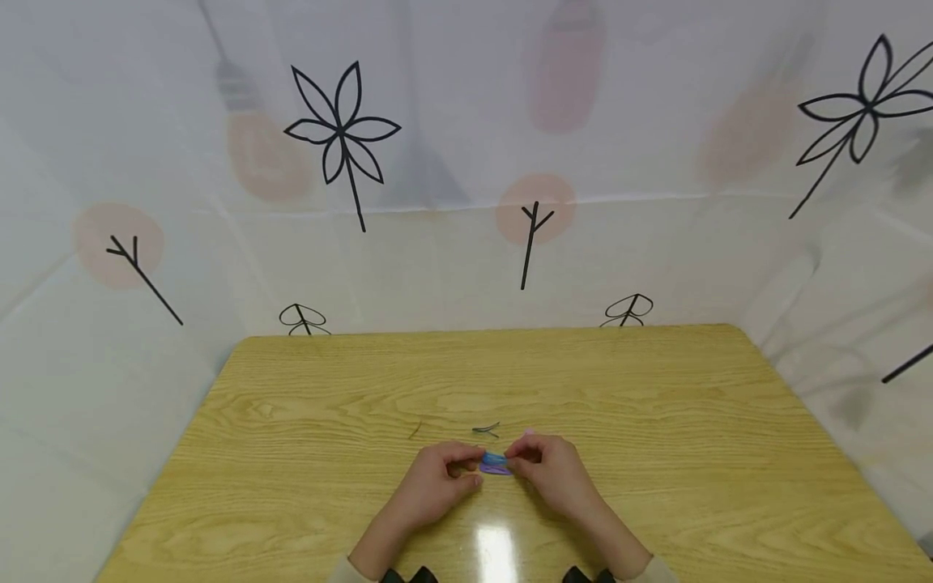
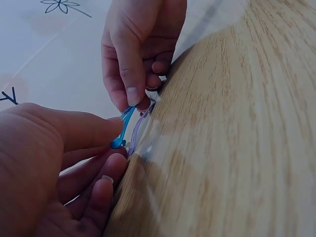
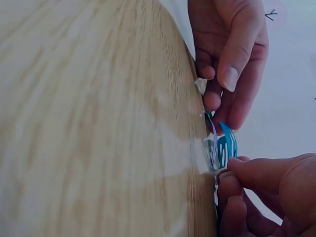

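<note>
A blue snap hair clip (image 1: 495, 459) is between my two hands, above the table. My right hand (image 1: 551, 472) pinches one end of it between thumb and index finger, as the right wrist view shows. The fingertips of my left hand (image 1: 440, 479) are on either side of the other end, with the left thumb (image 3: 230, 79) standing apart. Just below the blue clip is a purple hair clip (image 1: 497, 470), close over the tabletop. The fingers partly hide both clips in the wrist views.
The wooden table (image 1: 328, 405) has dark hairpins (image 1: 486, 429) beyond the hands and a thin brownish pin (image 1: 415, 430) to their left. A pink piece (image 1: 529, 432) peeks out behind the right hand. A patterned white cloth (image 1: 437, 267) stands around the table.
</note>
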Available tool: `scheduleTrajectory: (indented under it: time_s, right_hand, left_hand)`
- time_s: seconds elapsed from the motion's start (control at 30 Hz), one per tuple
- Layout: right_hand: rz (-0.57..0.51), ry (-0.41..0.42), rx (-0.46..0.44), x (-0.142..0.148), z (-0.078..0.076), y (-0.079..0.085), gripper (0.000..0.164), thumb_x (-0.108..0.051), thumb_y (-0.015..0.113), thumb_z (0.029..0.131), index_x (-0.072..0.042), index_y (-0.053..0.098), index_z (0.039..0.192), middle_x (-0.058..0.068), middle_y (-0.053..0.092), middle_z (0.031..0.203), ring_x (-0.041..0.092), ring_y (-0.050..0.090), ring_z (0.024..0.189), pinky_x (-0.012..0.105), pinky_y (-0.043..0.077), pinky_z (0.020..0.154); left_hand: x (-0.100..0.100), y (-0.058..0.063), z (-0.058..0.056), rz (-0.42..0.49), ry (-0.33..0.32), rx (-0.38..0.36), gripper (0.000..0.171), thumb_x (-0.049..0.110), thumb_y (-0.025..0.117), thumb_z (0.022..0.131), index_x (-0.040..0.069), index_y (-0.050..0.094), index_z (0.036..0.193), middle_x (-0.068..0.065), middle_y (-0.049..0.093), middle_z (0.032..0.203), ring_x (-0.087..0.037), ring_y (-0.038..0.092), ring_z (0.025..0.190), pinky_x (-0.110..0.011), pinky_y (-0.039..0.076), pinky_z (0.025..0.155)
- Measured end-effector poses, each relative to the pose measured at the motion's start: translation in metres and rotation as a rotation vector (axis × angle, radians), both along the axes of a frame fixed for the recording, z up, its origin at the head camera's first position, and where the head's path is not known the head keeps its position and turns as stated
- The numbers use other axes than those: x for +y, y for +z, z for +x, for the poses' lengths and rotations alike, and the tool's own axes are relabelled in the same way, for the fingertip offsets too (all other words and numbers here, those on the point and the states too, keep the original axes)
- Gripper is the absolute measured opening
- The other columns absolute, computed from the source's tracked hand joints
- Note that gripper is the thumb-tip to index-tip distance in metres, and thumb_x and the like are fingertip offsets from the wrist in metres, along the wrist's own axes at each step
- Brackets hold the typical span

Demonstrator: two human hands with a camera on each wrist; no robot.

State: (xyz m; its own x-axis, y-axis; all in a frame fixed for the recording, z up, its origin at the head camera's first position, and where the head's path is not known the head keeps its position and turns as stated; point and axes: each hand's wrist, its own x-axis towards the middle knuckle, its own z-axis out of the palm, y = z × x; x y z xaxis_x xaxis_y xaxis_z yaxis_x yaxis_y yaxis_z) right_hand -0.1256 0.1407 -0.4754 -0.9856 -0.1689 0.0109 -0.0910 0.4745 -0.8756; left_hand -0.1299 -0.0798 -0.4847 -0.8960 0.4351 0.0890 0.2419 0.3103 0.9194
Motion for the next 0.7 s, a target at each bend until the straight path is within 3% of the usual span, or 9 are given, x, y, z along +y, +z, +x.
scheduleTrajectory:
  time_s: [0.13, 0.7]
  right_hand:
    - [0.012, 0.008, 0.009, 0.0013, -0.0021, -0.0023, 0.005, -0.006, 0.075, 0.087, -0.01, 0.072, 0.09, -0.005, 0.067, 0.082, 0.013, 0.059, 0.073, 0.024, 0.048, 0.064]
    - [0.043, -0.021, -0.023, 0.0002, -0.003, -0.0007, 0.007, -0.005, 0.075, 0.087, -0.01, 0.073, 0.092, -0.004, 0.068, 0.085, 0.012, 0.06, 0.074, 0.025, 0.048, 0.064]
  left_hand:
    - [0.0005, 0.0006, 0.0002, 0.006, -0.015, 0.011, 0.035, 0.002, 0.076, 0.085, 0.003, 0.071, 0.119, -0.005, 0.068, 0.115, -0.025, 0.064, 0.098, -0.026, 0.052, 0.077]
    - [-0.0003, 0.0023, 0.0002, 0.008, -0.03, 0.012, 0.033, -0.001, 0.075, 0.084, 0.002, 0.071, 0.117, -0.005, 0.065, 0.119, -0.025, 0.062, 0.097, -0.028, 0.051, 0.078]
